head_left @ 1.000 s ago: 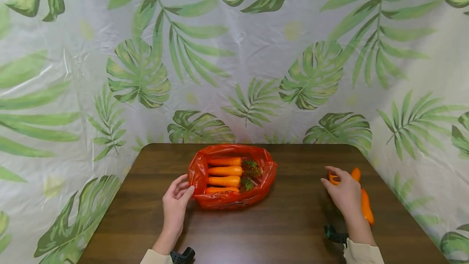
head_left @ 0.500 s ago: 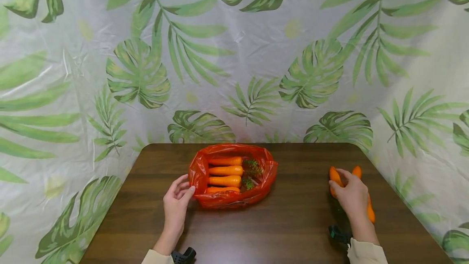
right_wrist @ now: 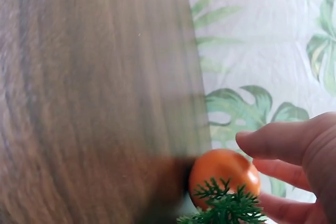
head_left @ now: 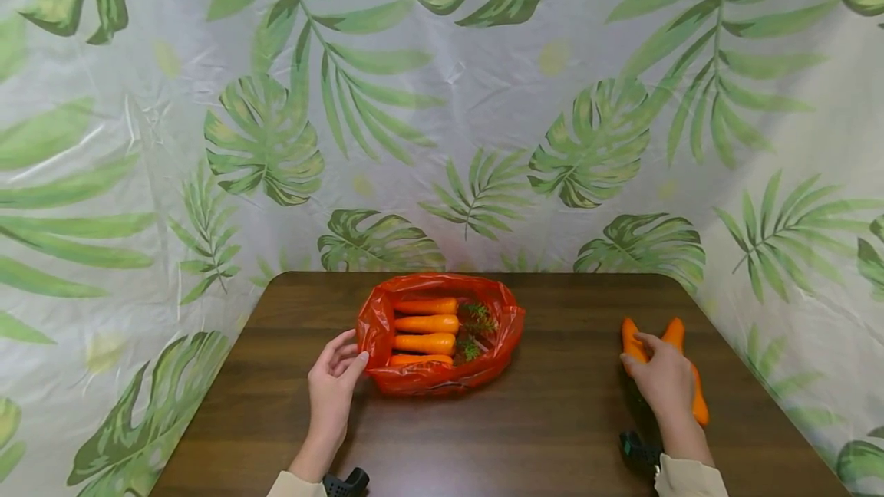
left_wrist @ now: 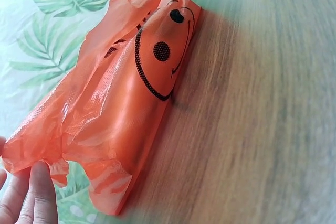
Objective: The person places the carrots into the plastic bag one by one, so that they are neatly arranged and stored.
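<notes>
On the table's left half lies a red plastic bag [head_left: 512, 332], its mouth spread open, with several orange carrots [head_left: 424, 324] and green leafy tops [head_left: 475, 313] inside. My left hand [head_left: 331, 382] pinches the bag's left rim; in the left wrist view its fingers [left_wrist: 42, 192] are at the bag's edge. At the right, my right hand [head_left: 664, 382] holds a loose carrot [head_left: 631, 334] with thumb and fingers on either side. In the right wrist view that carrot's rounded end and green leaves [right_wrist: 226, 208] show beside the thumb. Parts of other carrots [head_left: 699, 397] stick out behind the hand.
The brown wooden table [head_left: 539, 436] has its back edge against a leaf-patterned sheet [head_left: 483, 136]. Dark wrist mounts [head_left: 347, 482] sit at both wrists. A smiling face is printed on the bag's outside.
My right hand has shifted slightly right and come down around the left loose carrot, its fingers now closer on it. My left hand stays at the bag's rim.
</notes>
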Tool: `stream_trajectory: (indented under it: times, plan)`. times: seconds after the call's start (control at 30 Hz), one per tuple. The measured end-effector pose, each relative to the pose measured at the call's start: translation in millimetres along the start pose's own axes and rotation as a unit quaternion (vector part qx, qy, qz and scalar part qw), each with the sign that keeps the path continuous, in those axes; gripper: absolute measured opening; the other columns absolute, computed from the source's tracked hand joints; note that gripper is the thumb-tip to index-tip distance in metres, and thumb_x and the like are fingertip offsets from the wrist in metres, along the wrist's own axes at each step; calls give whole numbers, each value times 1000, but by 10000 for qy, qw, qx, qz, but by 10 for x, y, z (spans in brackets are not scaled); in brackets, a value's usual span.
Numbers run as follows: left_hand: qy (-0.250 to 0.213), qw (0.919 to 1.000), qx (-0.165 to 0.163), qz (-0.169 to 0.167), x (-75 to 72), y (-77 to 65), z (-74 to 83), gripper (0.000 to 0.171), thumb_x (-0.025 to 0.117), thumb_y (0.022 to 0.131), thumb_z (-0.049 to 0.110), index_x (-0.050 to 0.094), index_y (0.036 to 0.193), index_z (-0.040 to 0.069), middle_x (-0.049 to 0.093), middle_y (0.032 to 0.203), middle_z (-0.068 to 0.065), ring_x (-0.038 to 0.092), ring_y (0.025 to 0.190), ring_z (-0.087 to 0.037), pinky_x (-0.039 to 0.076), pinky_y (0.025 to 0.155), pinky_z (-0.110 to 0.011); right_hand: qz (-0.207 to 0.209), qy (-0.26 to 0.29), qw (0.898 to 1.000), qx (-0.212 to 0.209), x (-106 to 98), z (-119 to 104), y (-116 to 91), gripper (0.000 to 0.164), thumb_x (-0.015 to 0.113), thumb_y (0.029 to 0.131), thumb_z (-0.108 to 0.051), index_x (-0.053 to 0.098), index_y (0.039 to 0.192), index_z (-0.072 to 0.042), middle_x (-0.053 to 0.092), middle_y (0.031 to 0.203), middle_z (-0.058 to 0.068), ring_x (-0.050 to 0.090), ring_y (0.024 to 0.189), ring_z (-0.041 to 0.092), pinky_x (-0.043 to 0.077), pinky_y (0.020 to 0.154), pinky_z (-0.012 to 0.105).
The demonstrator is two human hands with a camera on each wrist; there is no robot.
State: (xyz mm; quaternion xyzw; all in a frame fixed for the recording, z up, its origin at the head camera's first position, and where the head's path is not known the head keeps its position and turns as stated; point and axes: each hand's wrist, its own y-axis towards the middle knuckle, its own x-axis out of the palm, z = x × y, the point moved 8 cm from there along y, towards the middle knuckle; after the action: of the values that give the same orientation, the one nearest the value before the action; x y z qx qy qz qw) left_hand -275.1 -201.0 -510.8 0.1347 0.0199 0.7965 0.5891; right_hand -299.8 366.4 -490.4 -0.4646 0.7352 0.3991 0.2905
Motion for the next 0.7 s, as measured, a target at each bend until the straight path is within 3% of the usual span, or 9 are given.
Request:
stream_trajectory:
  times: [0.33, 0.7]
  plan:
    - [-1, 10000, 40, -28, 19, -1, 9, 44, 76, 90, 9, 63, 132, 10, 66, 113, -23, 68, 88, -24, 60, 76, -31, -185, -127, 9997, 116, 84, 81, -5, 55, 82, 84, -34, 66, 124, -1, 67, 115, 25, 61, 78, 40, 46, 60, 45]
    - [91, 9999, 67, -28, 12, -5, 19, 46, 76, 90, 9, 62, 133, 7, 65, 114, -25, 68, 89, -26, 60, 75, -29, -334, -79, 9992, 185, 128, 56, -10, 59, 84, 82, -29, 63, 129, -2, 64, 122, 27, 60, 86, 45, 46, 69, 53]
